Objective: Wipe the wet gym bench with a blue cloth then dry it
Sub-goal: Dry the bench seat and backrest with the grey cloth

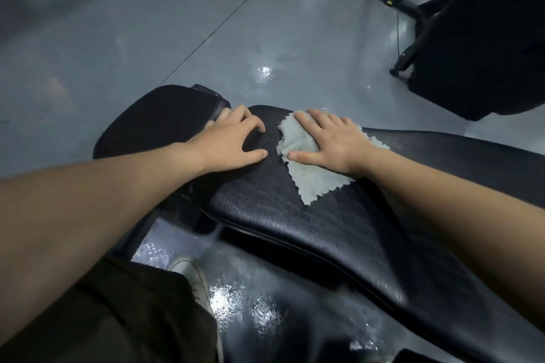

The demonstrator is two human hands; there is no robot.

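A black padded gym bench (309,224) runs from the centre toward the lower right, its textured surface dotted with water drops. A pale blue cloth (312,177) lies spread on the bench's near end. My right hand (330,141) presses flat on the cloth with straight fingers. My left hand (233,138) rests on the bench's end, just left of the cloth, fingers slightly bent against the pad. A second black pad (153,121), the seat part, sits to the left beyond a gap.
The grey floor (147,23) shows wet puddles under the bench and behind it. A black machine frame (413,9) and a dark padded block (486,47) stand at the upper right. My leg and a white shoe (191,274) are at the bottom left.
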